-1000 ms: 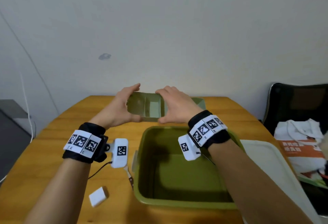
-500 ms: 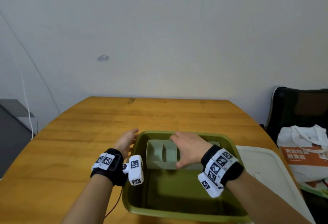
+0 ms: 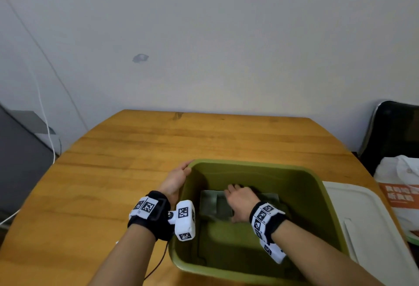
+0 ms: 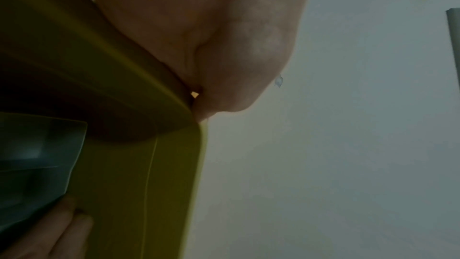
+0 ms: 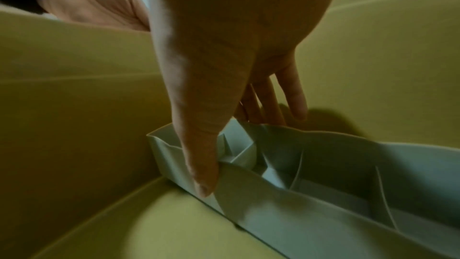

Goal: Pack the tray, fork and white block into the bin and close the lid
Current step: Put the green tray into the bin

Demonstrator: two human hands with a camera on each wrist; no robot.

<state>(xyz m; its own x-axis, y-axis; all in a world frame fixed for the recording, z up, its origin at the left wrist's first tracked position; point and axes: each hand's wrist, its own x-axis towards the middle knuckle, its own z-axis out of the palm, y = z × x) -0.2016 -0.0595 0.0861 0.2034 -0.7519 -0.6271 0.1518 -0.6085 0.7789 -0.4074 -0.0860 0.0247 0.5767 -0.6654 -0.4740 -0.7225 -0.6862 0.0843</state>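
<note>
The pale grey-green divided tray (image 3: pixel 213 204) lies low inside the olive green bin (image 3: pixel 249 163), toward its far left. My right hand (image 3: pixel 240 199) reaches into the bin and holds it. The right wrist view shows that hand (image 5: pixel 248 149) with its thumb on the near wall of the tray (image 5: pixel 323 194) and its fingers over the far wall. My left hand (image 3: pixel 179 174) rests open against the outside of the bin's left rim, holding nothing. Its palm (image 4: pixel 211 46) lies along the bin (image 4: pixel 124 184) edge. Neither the fork nor the white block is in view.
The bin stands on a wooden table (image 3: pixel 113 183). Its white lid (image 3: pixel 367 224) lies flat to the right of it. Beyond the table's right edge, a black chair (image 3: pixel 394 131) holds a white and orange bag (image 3: pixel 399 186). A wall is behind.
Both hands brought the tray from above the table's far side down into the bin. The left hand let go of it and moved to the bin's left rim.
</note>
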